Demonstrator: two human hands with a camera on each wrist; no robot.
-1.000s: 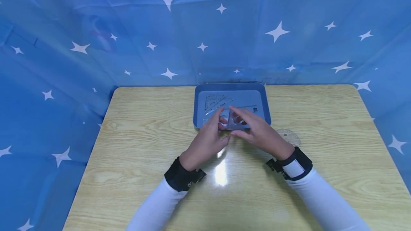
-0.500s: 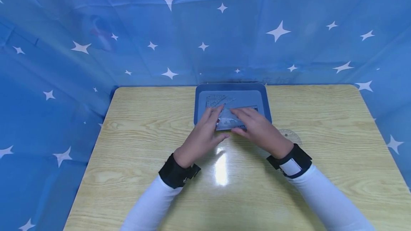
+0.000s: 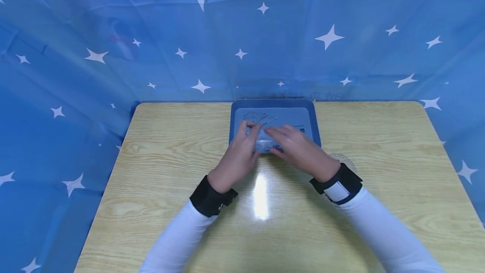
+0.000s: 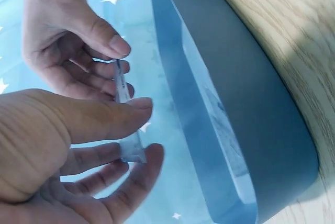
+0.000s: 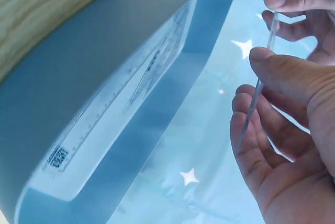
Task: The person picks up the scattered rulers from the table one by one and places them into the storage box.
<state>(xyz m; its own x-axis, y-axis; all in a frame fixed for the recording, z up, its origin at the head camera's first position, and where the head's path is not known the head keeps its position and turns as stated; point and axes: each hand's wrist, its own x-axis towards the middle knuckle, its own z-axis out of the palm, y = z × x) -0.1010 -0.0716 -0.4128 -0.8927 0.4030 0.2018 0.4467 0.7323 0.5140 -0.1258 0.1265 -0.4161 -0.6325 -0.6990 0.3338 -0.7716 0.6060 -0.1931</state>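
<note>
A clear plastic set square (image 3: 266, 143) is held over the near side of the blue tray (image 3: 274, 103). My left hand (image 3: 235, 159) pinches one end of it between thumb and fingers; in the left wrist view its thin edge (image 4: 123, 89) shows between both hands. At the other end my right hand (image 3: 301, 151) grips it, thumb on one face and fingers behind, as the right wrist view shows. Inside the tray lie another clear set square (image 3: 254, 117) and a clear ruler (image 5: 99, 110), both partly hidden in the head view.
A clear protractor (image 3: 344, 161) lies on the wooden table (image 3: 170, 146), right of the tray and partly covered by the right wrist. The tray's raised wall (image 4: 246, 77) stands close to both hands. A blue curtain with white stars (image 3: 212, 45) hangs behind the table.
The held set square has turned between my hands, showing a broad face half a second ago and appearing tilted now. Both hands have shifted slightly, with the right moving a little left.
</note>
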